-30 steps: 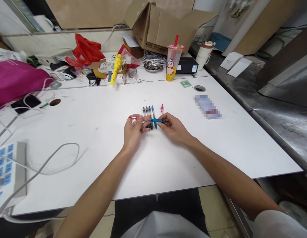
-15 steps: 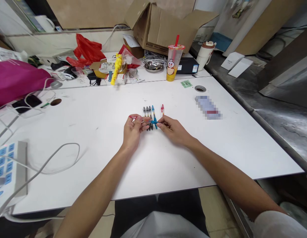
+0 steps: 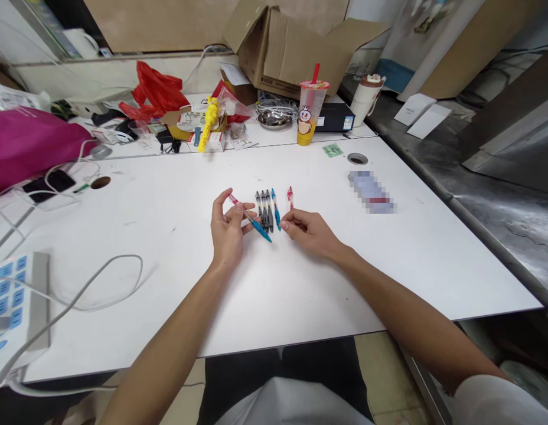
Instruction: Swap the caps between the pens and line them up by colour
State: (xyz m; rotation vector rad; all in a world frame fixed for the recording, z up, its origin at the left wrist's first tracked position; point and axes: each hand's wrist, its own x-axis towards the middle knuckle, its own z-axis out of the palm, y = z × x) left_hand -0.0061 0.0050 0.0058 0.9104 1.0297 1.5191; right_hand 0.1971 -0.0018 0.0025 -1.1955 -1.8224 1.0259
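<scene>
A pen (image 3: pixel 260 230) with a pink-red top end and a blue grip is held in my left hand (image 3: pixel 230 230), its blue end slanting down to the right. The index finger curls over the red end. My right hand (image 3: pixel 310 231) is closed, thumb against fingers; whether anything small is in them I cannot make out. Between the hands, several black pens (image 3: pixel 264 211) lie side by side on the white table, with a blue pen (image 3: pixel 276 208) to their right. A red pen (image 3: pixel 290 196) lies beyond my right hand, its lower end hidden by the fingers.
A drink cup (image 3: pixel 312 112) with a red straw stands at the back, near a cardboard box (image 3: pixel 296 56). A tape roll (image 3: pixel 358 159) and a blurred-out flat item (image 3: pixel 372 192) lie at right. A power strip (image 3: pixel 17 319) with its cable is at left.
My left hand has drawn back slightly left with the pen, whose blue end has swung down and away from my right fingers. My right hand has barely moved.
</scene>
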